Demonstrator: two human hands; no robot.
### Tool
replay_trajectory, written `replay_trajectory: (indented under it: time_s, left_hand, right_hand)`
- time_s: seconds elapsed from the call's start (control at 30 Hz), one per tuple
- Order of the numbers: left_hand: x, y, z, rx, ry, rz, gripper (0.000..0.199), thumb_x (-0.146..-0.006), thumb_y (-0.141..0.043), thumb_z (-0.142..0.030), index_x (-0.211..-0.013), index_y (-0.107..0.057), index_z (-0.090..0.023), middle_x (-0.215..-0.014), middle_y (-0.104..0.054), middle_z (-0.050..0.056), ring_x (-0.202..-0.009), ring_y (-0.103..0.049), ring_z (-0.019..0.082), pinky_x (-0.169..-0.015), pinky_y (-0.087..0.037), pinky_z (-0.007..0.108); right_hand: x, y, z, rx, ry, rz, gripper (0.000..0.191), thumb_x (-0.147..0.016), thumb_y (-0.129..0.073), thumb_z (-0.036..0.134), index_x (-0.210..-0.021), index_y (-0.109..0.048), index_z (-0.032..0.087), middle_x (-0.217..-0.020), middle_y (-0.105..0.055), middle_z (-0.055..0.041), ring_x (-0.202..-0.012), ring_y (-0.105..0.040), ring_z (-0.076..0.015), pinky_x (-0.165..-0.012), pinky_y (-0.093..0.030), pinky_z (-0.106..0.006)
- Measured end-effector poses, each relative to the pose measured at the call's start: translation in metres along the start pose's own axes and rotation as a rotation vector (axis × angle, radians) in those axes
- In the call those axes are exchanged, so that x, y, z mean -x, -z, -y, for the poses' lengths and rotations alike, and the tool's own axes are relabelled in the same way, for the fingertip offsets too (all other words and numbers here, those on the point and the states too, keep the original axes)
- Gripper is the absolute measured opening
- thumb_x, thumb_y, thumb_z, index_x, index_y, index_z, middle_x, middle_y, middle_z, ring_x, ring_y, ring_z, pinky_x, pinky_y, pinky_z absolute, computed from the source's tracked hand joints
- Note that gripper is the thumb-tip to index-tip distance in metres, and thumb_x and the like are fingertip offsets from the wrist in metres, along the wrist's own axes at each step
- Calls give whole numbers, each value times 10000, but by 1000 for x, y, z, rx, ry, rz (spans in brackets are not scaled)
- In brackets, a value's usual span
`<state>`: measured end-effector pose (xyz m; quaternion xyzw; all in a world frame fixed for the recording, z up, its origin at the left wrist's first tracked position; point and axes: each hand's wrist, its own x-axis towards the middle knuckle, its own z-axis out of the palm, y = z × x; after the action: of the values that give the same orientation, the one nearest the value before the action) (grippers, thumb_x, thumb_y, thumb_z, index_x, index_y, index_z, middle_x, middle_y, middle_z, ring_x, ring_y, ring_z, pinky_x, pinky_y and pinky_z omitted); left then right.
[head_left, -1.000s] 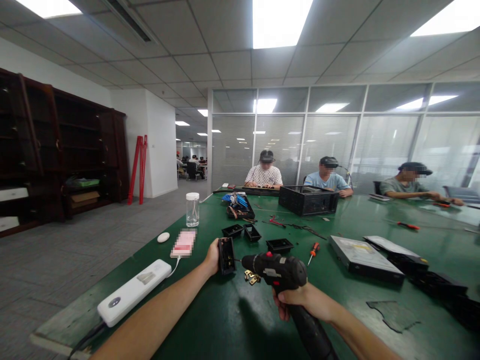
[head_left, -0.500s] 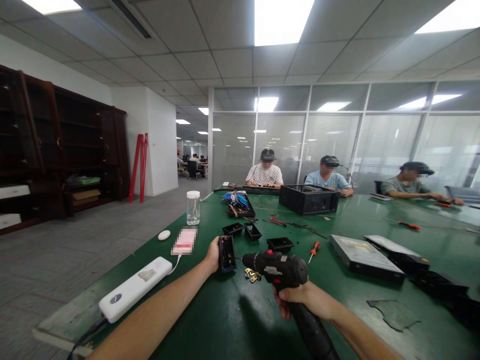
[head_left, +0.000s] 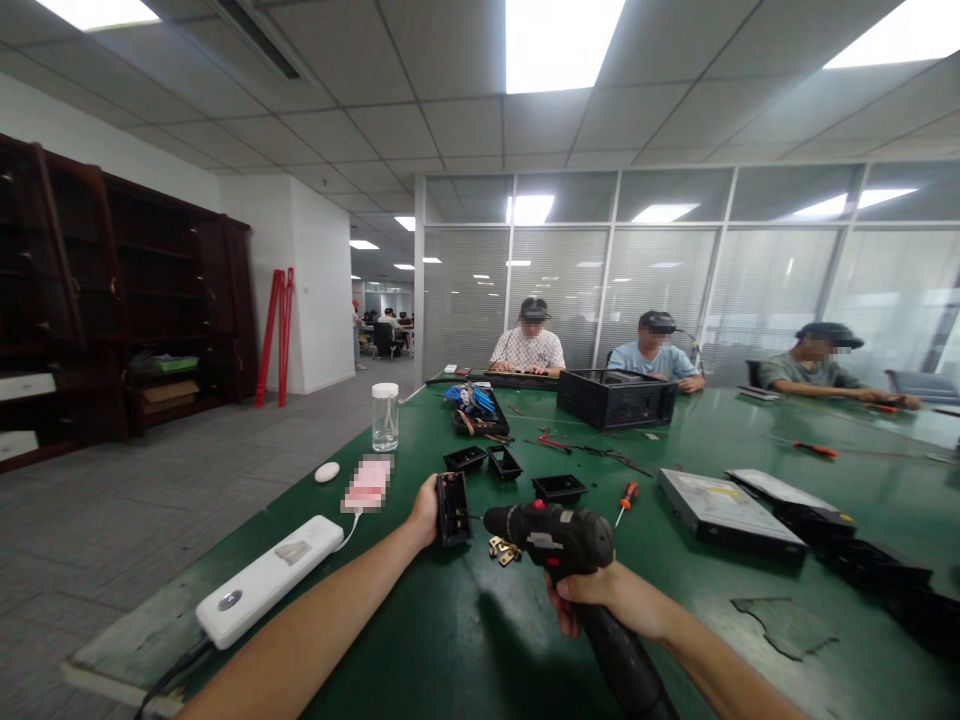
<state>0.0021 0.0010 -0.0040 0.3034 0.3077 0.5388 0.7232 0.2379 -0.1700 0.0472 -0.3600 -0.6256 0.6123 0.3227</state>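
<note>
Black plastic housing is in the left hand, open side toward the wearer, at the near part of the green bench; whether it touches the surface cannot be told. Across the bench, well apart, sits a black computer case. Next in size comes the cordless drill, its handle wrapped by the right hand; the trigger finger is hard to make out. The left hand pinches the housing by its left edge, fingers largely hidden behind. Beyond lie three similar housings, with an orange-handled screwdriver to their right. Small brass clips are heaped loosely between the housing and the drill handle. Slimmest of all, the drill bit points at the housing's right side; contact is too fine to judge. The step in hand appears to be drill work on that side; the next move probably calls for a firm left-hand brace, the bit held square, and gentle pressure.
</note>
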Motion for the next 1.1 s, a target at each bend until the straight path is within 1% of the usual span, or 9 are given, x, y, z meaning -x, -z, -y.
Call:
replay_trajectory:
  time_s: [0.47, 0.6, 0.77, 0.97, 1.1]
  left_hand:
    - [1, -1, -2, -3, 8, 16, 314, -708, -389, -391, -705, -582, -143, -525, -550, 25, -454, -514, 162, -481, -381, 270]
    - [3, -3, -1, -20, -7, -11, 298, -711, -393, -385, -662, -571, -150, -499, -540, 17, -428, -500, 159, -473, -380, 274]
    - [3, -3, -2, -23, 9, -25, 300, -707, -400, -398, -651, -568, -155, -495, -539, 18, -429, -500, 162, -475, -385, 281]
    - [3, -3, -2, -2, 19, -1, 296, -705, -398, -390, -658, -569, -152, -505, -540, 21, -446, -509, 160, -494, -395, 281]
    - [3, -3, -2, -1, 22, -5, 303, -710, -397, -389, -665, -573, -147, -507, -541, 22, -444, -508, 157, -499, -401, 283]
  right_hand:
    - [0, -3, 4, 3, 16, 10, 153, -676, -533, 232, -739, -553, 94, -578, -581, -34, -518, -545, -133, -544, -428, -274]
    - [0, -3, 5, 12, 4, 0, 147, -672, -534, 235, -717, -553, 96, -561, -576, -29, -509, -539, -128, -544, -426, -273]
    - [0, -2, 4, 25, 3, -5, 169, -671, -538, 255, -733, -553, 99, -569, -584, -32, -517, -543, -134, -551, -431, -279]
    - [1, -4, 6, 26, -3, 1, 179, -672, -536, 266, -722, -549, 95, -562, -577, -30, -513, -540, -129, -549, -429, -271]
    - [1, -4, 6, 15, -1, -3, 181, -668, -547, 269, -727, -548, 98, -561, -576, -25, -517, -542, -132, -550, -431, -275]
